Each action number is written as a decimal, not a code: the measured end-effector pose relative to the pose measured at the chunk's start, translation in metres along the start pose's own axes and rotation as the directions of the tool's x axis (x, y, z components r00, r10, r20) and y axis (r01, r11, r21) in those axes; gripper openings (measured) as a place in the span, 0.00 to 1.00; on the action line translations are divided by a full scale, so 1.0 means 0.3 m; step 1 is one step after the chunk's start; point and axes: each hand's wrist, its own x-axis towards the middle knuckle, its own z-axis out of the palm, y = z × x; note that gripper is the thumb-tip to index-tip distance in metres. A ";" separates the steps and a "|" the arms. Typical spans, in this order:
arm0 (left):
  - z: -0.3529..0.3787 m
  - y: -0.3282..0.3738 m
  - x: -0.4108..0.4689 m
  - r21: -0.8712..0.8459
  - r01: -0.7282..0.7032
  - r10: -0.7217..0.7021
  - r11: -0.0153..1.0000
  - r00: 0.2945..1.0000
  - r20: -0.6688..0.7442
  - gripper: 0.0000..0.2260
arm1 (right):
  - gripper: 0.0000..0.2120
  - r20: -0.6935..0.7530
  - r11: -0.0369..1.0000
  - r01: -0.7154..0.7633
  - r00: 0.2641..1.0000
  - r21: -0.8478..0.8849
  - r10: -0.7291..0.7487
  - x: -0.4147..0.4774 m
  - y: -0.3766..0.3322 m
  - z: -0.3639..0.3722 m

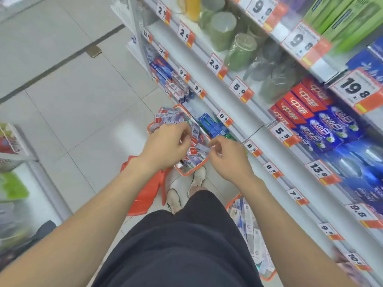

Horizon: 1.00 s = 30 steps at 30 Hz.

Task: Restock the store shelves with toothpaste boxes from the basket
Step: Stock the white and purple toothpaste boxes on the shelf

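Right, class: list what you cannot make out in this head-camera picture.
Head view:
- Whether the left hand or right hand grips a toothpaste box: curled fingers hide it.
- Contents of the orange basket: partly under both hands.
- Second basket: partly behind the shorts.
- Small print on the price tags: blurred.

Crowded over the basket (187, 173): left hand (165, 146) and right hand (228, 160), boxes (196, 156) heaped to its rim. Shelves (165, 32) wall off the right, price tags (240, 90) jutting along every edge, blue boxes (209, 125) packed just beside the basket. Open floor (83, 110) on the left. Red stool (147, 191) by the feet, second basket (267, 276) at the right leg.
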 end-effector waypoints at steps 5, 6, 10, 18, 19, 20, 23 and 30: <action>-0.061 -0.015 0.246 0.030 0.018 -0.018 0.999 1.000 -0.001 0.05 | 0.12 0.025 0.999 0.045 0.999 0.010 -0.045 0.256 -0.052 -0.042; -0.068 -0.016 0.283 0.030 0.029 -0.029 0.999 1.000 -0.007 0.05 | 0.11 0.025 0.998 0.058 0.998 0.011 -0.058 0.303 -0.061 -0.050; -0.104 -0.010 0.389 0.066 0.044 -0.044 0.997 0.999 -0.004 0.08 | 0.11 0.010 0.996 0.086 0.996 -0.036 -0.086 0.442 -0.090 -0.074; -0.144 -0.035 0.567 0.125 0.019 -0.028 0.992 0.997 0.071 0.07 | 0.15 0.033 1.000 0.012 0.999 0.005 -0.013 0.564 -0.110 -0.068; -0.143 -0.047 0.584 0.143 0.009 -0.021 0.990 0.996 0.083 0.07 | 0.15 0.028 1.000 0.002 1.000 0.014 -0.003 0.578 -0.111 -0.062; -0.141 -0.059 0.603 0.155 -0.003 -0.012 0.988 0.995 0.096 0.08 | 0.15 0.020 1.000 -0.011 1.000 0.025 0.011 0.595 -0.109 -0.055; -0.121 -0.105 0.659 0.178 -0.060 0.031 0.982 0.986 0.162 0.09 | 0.15 -0.019 0.998 -0.034 0.999 0.052 0.035 0.647 -0.096 -0.013; -0.042 -0.366 0.896 0.184 -0.362 0.247 0.914 0.856 0.455 0.04 | 0.13 -0.038 0.984 -0.174 0.984 0.032 0.175 0.811 -0.067 0.197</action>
